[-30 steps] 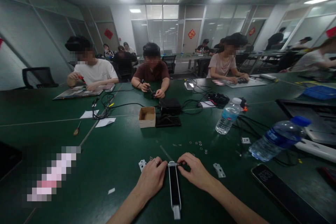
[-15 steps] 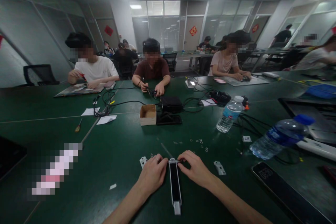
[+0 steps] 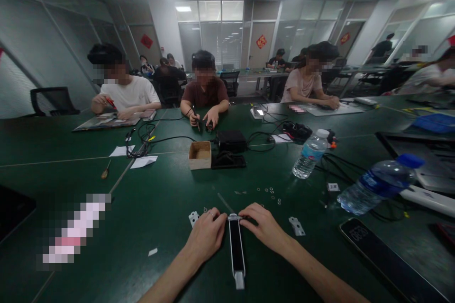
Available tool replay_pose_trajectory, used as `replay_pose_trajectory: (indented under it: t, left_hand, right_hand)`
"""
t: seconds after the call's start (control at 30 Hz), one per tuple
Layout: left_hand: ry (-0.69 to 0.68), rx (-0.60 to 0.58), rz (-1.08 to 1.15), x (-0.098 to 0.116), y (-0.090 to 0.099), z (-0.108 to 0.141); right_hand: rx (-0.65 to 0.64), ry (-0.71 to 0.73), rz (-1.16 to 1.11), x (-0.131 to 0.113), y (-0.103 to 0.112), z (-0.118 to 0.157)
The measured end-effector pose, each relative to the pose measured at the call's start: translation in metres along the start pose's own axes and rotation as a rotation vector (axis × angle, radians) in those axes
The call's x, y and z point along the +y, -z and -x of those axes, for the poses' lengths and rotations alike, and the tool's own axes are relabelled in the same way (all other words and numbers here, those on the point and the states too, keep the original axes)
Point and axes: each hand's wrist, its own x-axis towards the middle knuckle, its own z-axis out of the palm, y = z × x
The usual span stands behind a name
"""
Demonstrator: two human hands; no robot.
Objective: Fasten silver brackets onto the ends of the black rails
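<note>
A long, narrow white-framed piece with a black face lies on the table in front of me, pointing away. A silver tab sticks out of its near end. My left hand is closed, its thumb and finger pressed to the left side of the far end. From the right, my right hand pinches the same far end with bent fingers. Just beyond it lies a thin clear strip. One small metal bracket rests beside my left hand, another metal bracket right of my right hand.
Several small rings lie beyond my hands. A small open box stands farther back. On the right are a water bottle, a blue-capped bottle and a phone. A screwdriver lies left. Co-workers sit across the table.
My hands and the white-framed piece stay almost in place. Across the table, the middle co-worker's hands have shifted slightly, and the right co-worker's hands have drawn together.
</note>
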Motion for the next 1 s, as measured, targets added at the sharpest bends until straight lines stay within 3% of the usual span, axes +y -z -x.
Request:
replay_pose_trajectory:
  t: [0.3,0.53,0.7,1.0]
  left_hand:
    - [-0.003,0.002,-0.012,-0.001,-0.001,-0.001]
    - [-0.01,0.042,0.032,-0.003,-0.003,0.0]
    - [0.0,0.039,0.038,-0.004,-0.004,0.0]
    - [0.025,0.046,0.07,-0.004,-0.007,0.005]
  right_hand:
    - [-0.022,-0.021,-0.007,0.002,0.005,0.003]
    - [0.171,-0.091,0.17,0.036,0.071,-0.008]
    - [-0.022,-0.217,0.454,0.056,0.1,-0.025]
    - [-0.175,-0.278,0.516,0.059,0.084,-0.044]
